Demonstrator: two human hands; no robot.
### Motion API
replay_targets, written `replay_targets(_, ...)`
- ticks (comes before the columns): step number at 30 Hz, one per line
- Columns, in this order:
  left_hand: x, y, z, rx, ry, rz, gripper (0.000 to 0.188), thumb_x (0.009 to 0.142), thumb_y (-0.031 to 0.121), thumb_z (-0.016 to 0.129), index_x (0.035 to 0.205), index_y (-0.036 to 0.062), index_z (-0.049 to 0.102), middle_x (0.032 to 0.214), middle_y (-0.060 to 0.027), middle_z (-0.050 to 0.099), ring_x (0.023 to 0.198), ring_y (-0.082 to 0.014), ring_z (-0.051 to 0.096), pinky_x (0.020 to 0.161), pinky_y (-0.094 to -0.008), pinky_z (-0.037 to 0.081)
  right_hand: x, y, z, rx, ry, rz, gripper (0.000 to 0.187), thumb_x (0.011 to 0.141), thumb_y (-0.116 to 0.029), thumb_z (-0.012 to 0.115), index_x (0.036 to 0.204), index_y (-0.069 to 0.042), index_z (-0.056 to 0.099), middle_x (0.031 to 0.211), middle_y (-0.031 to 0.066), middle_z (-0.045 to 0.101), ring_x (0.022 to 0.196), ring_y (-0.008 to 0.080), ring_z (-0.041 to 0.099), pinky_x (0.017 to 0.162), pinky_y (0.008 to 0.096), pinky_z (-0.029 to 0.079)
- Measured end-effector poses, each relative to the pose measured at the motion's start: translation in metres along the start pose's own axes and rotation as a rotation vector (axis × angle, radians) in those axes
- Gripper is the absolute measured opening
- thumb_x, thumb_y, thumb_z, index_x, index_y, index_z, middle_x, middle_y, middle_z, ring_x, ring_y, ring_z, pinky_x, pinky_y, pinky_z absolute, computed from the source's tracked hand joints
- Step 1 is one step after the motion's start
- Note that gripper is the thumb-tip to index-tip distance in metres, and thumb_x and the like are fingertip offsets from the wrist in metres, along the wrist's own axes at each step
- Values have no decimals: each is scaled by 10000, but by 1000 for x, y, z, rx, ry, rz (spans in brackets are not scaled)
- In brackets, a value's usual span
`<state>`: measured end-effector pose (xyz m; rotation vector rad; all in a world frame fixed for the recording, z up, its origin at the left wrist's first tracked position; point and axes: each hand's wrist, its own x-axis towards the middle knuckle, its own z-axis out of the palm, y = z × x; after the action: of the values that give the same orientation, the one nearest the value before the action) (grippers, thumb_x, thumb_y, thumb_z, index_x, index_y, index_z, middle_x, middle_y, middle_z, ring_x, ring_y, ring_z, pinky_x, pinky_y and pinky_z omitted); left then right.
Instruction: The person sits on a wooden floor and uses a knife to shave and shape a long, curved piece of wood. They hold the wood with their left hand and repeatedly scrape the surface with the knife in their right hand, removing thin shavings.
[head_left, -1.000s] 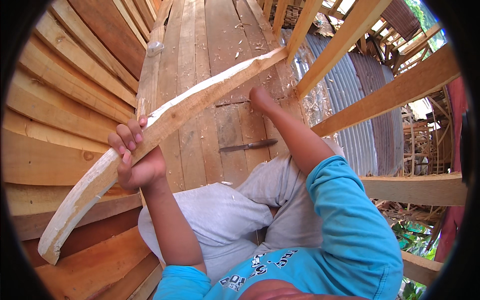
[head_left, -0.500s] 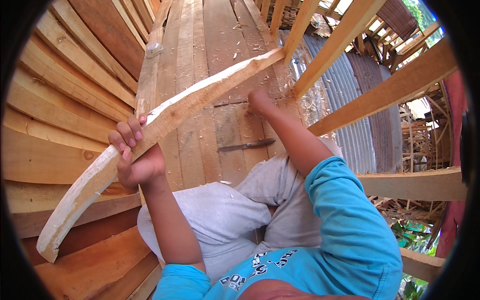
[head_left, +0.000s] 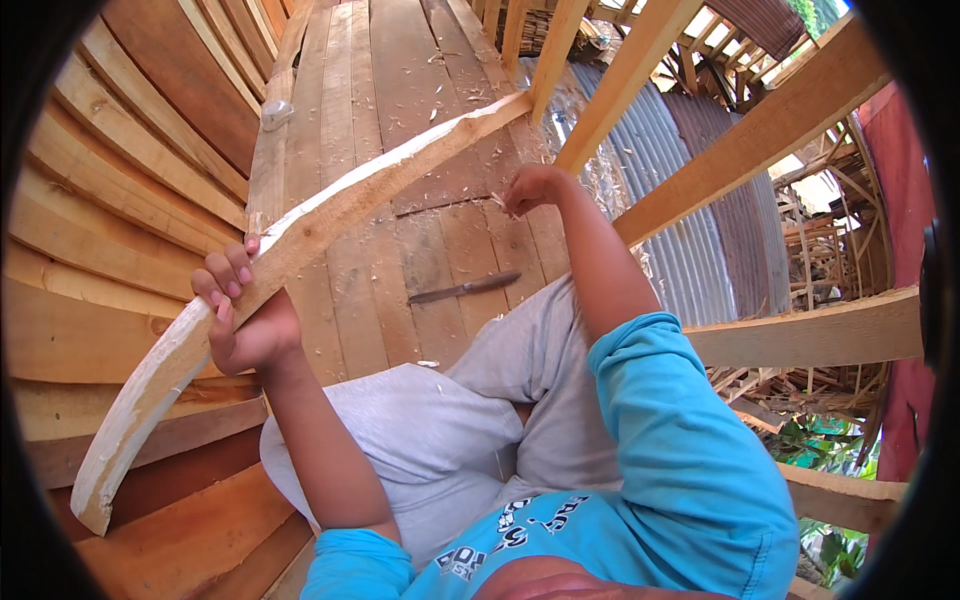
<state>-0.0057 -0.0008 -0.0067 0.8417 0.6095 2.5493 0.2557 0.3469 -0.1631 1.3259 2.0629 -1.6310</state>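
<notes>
A long, curved piece of wood, pale along its upper face and tan on its side, slants across the view. Its far end reaches the upright posts at the right. My left hand grips it left of centre, fingers over the top edge and thumb beside them. My right hand is curled above the floorboards, below the wood's far end. Pale wood shavings poke out at its fingertips. On the boards in front of my legs lies a knife, touched by neither hand.
Wood shavings are scattered over the plank floor. A plank wall rises at left. Wooden posts and rails line the right side, with corrugated metal sheets beyond. A small clear plastic object rests by the wall.
My right hand has lifted from near the floor, with pale shavings now showing at its fingers. The left hand keeps its grip on the wood. The whole view has shifted slightly.
</notes>
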Motion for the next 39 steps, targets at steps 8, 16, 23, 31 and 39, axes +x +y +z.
replay_targets(8,0,-7,2,-54,-12,-17,233,645,180,570,769,178,373,768,10,339,798,-163,401,1024,-408,335,-57,26,-51,-770,434,223,234,814,-179,751,830,53,728,825,143,731,667,248,709,672,391,569)
replay_targets(16,2,-7,4,-35,-12,-12,242,647,190,568,776,173,365,777,6,341,801,-165,399,1015,-413,336,-10,-3,7,-754,597,-11,229,825,-132,605,948,31,707,945,236,706,910,384,688,769,438,563)
replay_targets(23,3,-6,2,-42,-30,-28,241,648,172,598,753,183,381,756,17,353,802,-162,416,1033,-402,333,48,20,62,-883,576,-451,507,977,-288,454,1404,-16,434,1515,195,390,1416,331,358,1149,446,319)
replay_targets(31,1,-3,5,-10,-17,-23,249,648,178,598,755,183,374,756,20,339,802,-160,415,1018,-387,336,43,13,46,-847,898,56,610,1014,-369,383,1485,12,318,1584,197,274,1485,353,210,1200,512,188)
replay_targets(39,1,-4,6,-2,0,-6,268,647,205,599,766,181,360,765,12,336,785,-158,387,1007,-390,341,44,12,28,-680,725,-149,525,936,-258,524,1372,26,457,1366,213,517,1331,337,445,1064,446,397)
